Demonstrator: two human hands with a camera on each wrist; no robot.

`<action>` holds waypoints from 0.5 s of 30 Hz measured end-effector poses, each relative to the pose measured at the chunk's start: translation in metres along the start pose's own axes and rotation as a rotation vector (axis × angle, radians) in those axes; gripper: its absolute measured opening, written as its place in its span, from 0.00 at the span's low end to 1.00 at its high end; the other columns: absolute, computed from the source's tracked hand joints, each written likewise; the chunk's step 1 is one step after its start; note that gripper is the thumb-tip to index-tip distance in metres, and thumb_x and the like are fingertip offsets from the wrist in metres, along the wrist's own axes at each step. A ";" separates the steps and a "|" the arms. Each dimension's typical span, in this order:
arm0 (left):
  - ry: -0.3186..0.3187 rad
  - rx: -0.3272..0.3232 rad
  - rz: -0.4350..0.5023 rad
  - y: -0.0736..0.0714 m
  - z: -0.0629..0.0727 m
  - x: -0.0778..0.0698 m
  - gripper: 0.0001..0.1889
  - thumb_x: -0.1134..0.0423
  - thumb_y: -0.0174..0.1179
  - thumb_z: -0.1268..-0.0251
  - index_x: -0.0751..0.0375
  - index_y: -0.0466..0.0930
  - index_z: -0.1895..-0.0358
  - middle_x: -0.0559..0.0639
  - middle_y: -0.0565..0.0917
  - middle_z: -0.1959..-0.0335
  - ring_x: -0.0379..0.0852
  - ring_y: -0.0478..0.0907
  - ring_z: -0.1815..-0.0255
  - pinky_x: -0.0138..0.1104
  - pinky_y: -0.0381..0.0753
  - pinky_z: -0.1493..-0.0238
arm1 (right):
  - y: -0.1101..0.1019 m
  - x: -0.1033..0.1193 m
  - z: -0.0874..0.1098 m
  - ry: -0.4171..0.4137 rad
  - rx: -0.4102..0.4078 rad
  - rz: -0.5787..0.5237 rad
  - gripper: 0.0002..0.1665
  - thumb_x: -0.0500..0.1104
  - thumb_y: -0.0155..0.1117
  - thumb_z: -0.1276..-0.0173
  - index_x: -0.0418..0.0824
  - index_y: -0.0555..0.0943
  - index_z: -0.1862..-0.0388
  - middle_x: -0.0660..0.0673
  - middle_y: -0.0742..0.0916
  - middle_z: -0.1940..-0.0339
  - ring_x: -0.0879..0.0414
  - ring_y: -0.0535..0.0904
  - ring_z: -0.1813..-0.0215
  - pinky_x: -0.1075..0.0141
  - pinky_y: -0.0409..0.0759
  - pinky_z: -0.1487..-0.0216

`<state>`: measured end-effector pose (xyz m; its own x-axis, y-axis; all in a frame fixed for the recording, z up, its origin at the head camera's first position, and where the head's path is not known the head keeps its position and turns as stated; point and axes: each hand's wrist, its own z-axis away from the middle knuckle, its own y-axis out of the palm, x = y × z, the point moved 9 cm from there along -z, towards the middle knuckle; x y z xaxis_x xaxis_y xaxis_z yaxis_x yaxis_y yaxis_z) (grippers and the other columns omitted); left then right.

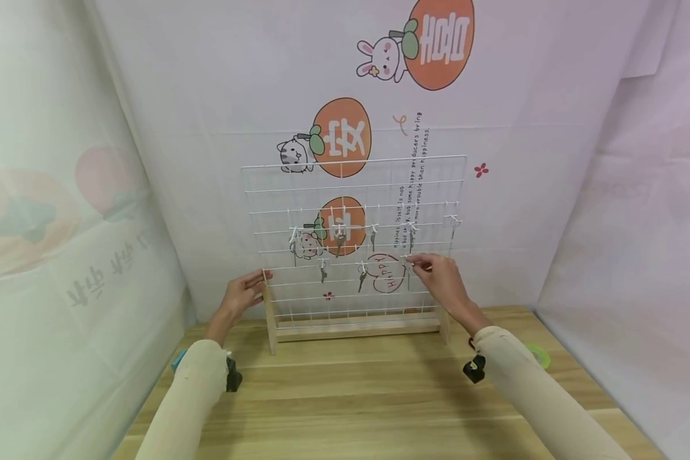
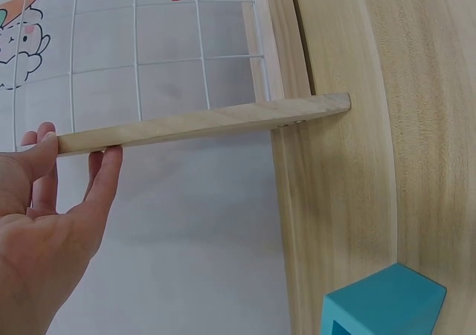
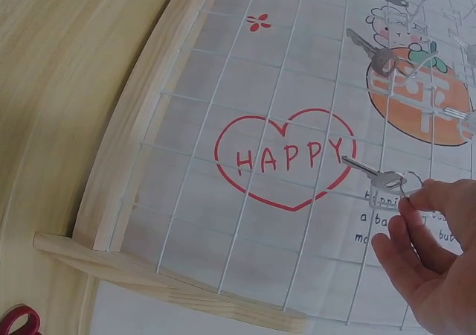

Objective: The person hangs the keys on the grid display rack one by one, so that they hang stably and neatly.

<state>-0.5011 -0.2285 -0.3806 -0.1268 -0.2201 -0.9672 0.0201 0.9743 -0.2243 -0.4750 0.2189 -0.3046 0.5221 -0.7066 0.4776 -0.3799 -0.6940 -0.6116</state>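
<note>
A white wire grid rack (image 1: 353,167) with a wooden base (image 1: 356,329) stands upright on the table. My left hand (image 1: 243,292) holds the upper end of its left wooden side post (image 2: 201,123), thumb on one face and fingertips on another. At the grid's right part, my right hand (image 1: 444,281) pinches a key ring (image 3: 413,182) between thumb and finger. A metal key (image 3: 378,176) dangles from that ring, beside a white hook; whether the ring sits on the hook, I cannot tell. Several other keys (image 1: 340,241) hang on hooks across the grid.
A teal box (image 2: 387,301) sits on the table to the left. On the right lie a green tape roll (image 1: 539,355) and something with a red loop handle (image 3: 21,320). Printed white cloth (image 1: 218,96) rises behind the rack and at both sides.
</note>
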 end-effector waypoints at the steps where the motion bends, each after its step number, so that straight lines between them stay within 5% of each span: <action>1: 0.000 0.000 0.003 0.000 0.000 0.000 0.24 0.68 0.50 0.16 0.64 0.67 0.23 0.61 0.71 0.25 0.60 0.64 0.22 0.55 0.72 0.28 | 0.000 0.000 0.000 -0.001 0.001 0.003 0.12 0.31 0.65 0.27 0.38 0.90 0.50 0.39 0.92 0.59 0.46 0.89 0.59 0.53 0.89 0.60; 15: 0.020 -0.007 0.001 0.004 0.004 -0.003 0.24 0.70 0.49 0.16 0.64 0.66 0.22 0.61 0.69 0.23 0.60 0.64 0.22 0.53 0.72 0.28 | -0.003 0.005 0.001 -0.008 0.028 0.045 0.13 0.31 0.65 0.27 0.38 0.90 0.48 0.40 0.92 0.60 0.49 0.88 0.62 0.62 0.82 0.68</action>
<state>-0.4964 -0.2242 -0.3792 -0.1462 -0.2178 -0.9650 0.0136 0.9749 -0.2221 -0.4709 0.2179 -0.3010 0.5114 -0.7358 0.4440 -0.3816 -0.6573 -0.6498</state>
